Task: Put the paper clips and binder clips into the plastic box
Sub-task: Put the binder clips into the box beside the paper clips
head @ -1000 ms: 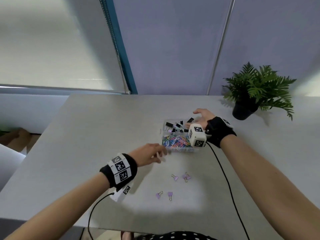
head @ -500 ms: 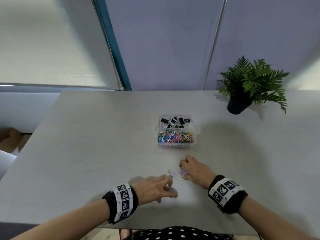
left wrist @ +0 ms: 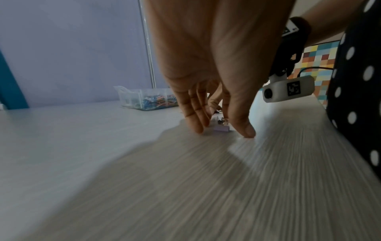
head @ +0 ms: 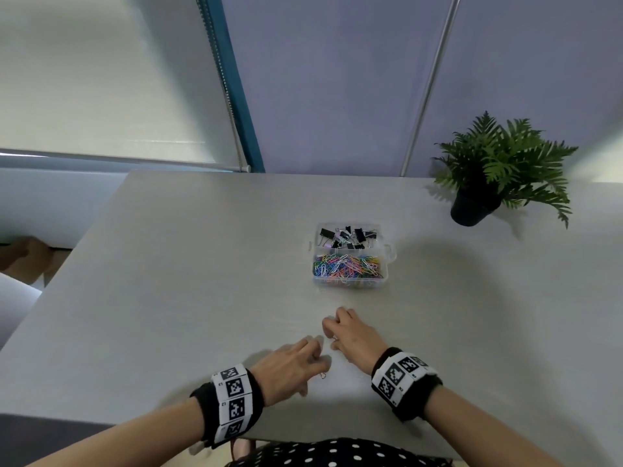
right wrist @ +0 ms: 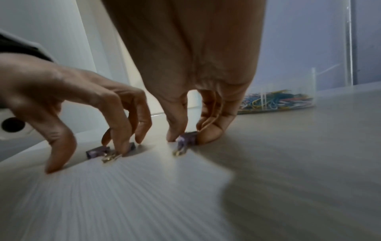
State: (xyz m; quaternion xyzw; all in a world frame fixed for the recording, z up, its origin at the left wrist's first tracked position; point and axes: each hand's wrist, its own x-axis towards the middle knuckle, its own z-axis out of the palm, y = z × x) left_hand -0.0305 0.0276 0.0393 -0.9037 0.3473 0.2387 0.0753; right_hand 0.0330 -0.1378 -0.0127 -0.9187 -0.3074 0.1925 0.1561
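Right grip (right wrist: 183,137): pinching a purple binder clip (right wrist: 188,138) on the worktop (head: 168,281).
Left grip (right wrist: 97,146): curled over a second clip (right wrist: 97,151); hold unconfirmed.
Box (head: 350,283): beyond both grips, already well filled.
Outstanding: these last clips.

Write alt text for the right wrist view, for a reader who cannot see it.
The right hand pinches a purple binder clip on the table between thumb and fingertip. Beside it, the left hand's curled fingers press on two more purple clips. Behind stands the plastic box of paper clips.
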